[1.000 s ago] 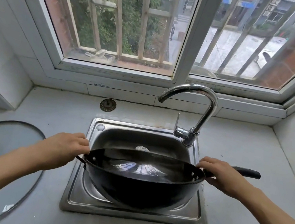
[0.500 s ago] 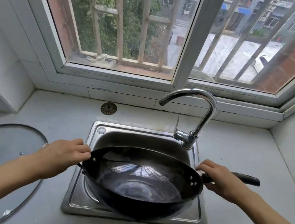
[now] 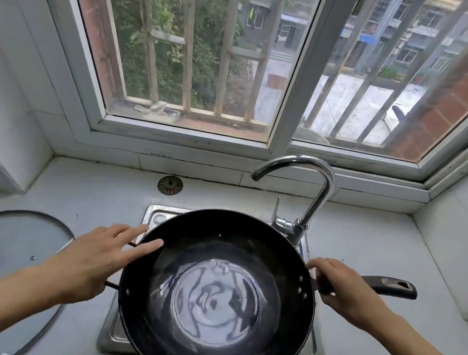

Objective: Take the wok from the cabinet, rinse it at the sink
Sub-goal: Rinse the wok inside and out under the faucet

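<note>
A black wok (image 3: pixel 215 298) with a little water in its bottom is held over the steel sink (image 3: pixel 310 352), its inside tipped toward me. My right hand (image 3: pixel 343 291) grips the wok's long black handle (image 3: pixel 391 286) close to the rim. My left hand (image 3: pixel 95 259) is at the wok's left edge with fingers stretched out straight, fingertips touching the rim. The small wire side handle shows just below that hand. A curved chrome faucet (image 3: pixel 310 196) rises behind the wok; no water runs from it.
A glass lid (image 3: pixel 7 245) with a black knob lies on the counter to the left. A round metal drain strainer (image 3: pixel 170 185) sits on the counter behind the sink. White tiled walls close both sides, and a barred window is straight ahead.
The wok has come up higher and tilted toward me, now covering most of the sink. My left hand has let go of the side handle and its fingers are spread straight.
</note>
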The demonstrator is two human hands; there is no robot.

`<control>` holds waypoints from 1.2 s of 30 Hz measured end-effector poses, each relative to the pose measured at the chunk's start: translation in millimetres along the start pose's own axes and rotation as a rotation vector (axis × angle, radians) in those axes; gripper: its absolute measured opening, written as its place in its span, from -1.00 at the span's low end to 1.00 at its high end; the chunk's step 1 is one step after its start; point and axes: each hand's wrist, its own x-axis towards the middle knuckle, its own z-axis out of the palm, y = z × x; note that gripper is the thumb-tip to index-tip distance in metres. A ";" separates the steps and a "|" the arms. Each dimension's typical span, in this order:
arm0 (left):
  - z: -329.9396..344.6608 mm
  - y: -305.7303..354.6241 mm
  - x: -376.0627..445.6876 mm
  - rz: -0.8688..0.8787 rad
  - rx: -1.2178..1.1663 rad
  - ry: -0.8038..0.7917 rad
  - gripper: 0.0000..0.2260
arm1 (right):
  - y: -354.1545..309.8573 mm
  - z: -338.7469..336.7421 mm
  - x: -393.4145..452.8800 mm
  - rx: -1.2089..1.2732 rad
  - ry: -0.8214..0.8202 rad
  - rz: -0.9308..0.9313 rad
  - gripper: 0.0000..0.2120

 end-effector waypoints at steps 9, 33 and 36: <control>-4.8 -25.0 -7.7 -0.030 -0.036 -0.133 -0.24 | -37.6 -11.7 -18.3 -0.046 0.165 -0.063 -0.48; -52.4 39.2 1.4 0.188 -0.033 -0.128 -0.23 | -63.5 -9.0 -173.9 -0.039 0.140 0.181 -0.57; -71.5 76.8 2.2 0.241 -0.009 -0.084 -0.24 | -55.7 -8.4 -220.3 -0.039 0.184 0.225 -0.57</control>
